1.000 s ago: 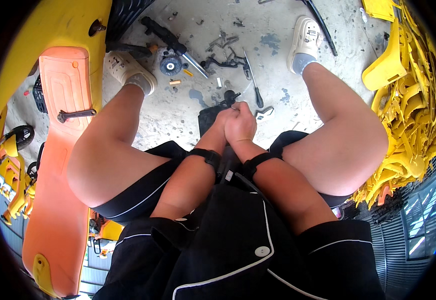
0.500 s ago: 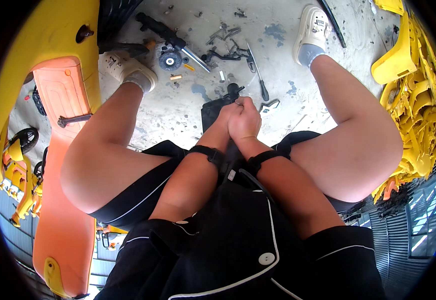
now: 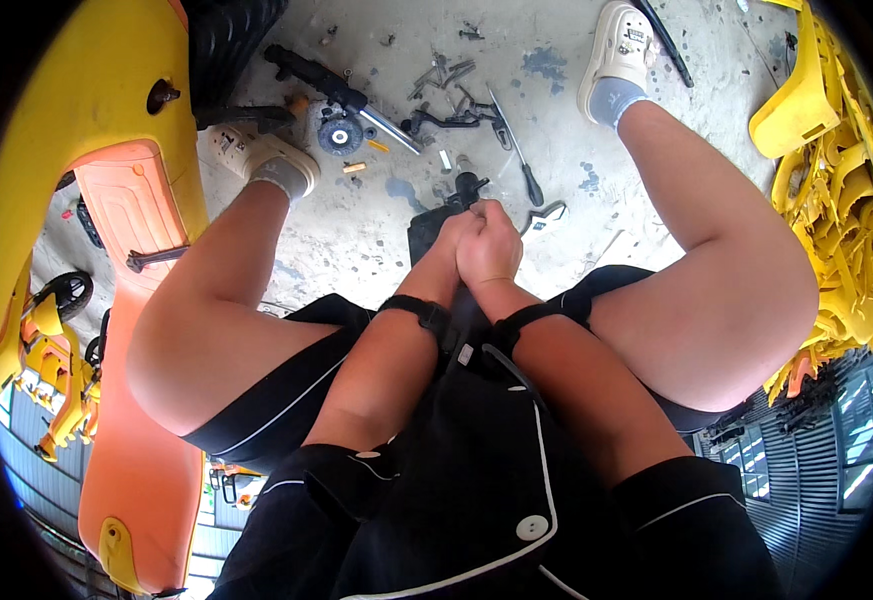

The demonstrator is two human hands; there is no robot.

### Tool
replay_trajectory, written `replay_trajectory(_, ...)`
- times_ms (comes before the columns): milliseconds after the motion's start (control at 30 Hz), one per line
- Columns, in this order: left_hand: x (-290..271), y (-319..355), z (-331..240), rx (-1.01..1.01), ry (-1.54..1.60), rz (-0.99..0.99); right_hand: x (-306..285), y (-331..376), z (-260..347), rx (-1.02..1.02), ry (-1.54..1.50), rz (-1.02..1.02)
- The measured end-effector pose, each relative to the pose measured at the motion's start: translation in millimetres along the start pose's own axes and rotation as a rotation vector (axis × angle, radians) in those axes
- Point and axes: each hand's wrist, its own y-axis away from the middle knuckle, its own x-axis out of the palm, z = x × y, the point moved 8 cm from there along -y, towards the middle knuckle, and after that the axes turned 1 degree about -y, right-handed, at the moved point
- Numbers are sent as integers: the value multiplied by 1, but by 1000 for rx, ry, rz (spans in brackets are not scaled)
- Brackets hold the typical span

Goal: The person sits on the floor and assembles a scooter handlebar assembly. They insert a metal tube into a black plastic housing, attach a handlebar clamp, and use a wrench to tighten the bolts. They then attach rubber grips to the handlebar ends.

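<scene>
Between my knees, my left hand [image 3: 452, 240] and my right hand [image 3: 489, 246] are pressed together, both closed. Just beyond their fingertips juts a black part with a short cylindrical end [image 3: 468, 186]. Its flat, boxy side [image 3: 423, 234] shows left of my left hand. My left fingers rest against this part; my right fingers are curled tight beside them, and whatever they pinch is hidden. To the right on the floor lie a screwdriver [image 3: 532, 187] with a dark handle and a small dark-and-white piece [image 3: 543, 217].
A black shock-like tube with a silver rod [image 3: 381, 124], a round disc [image 3: 339, 136], and several black levers [image 3: 451, 119] lie ahead. At left stands a yellow and orange vehicle body [image 3: 141, 370] with a wrench [image 3: 156, 258] on it. Yellow plastic panels [image 3: 841, 230] are heaped at right.
The view has shifted slightly, so the surroundings sit a little differently. My hands stay together at the black part, with almost no change in their grip.
</scene>
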Motion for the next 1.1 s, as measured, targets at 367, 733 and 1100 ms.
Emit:
replay_trajectory(367,2,-2,-2,2,-22,-11,3,-4,-3,-7,3,-5)
replay_trajectory(733,0,1,0,6,24,11,0,6,-4,14,35,-20)
replay_trajectory(1100,-1,10,9,37,6,65,-14,16,12,-11,110,26)
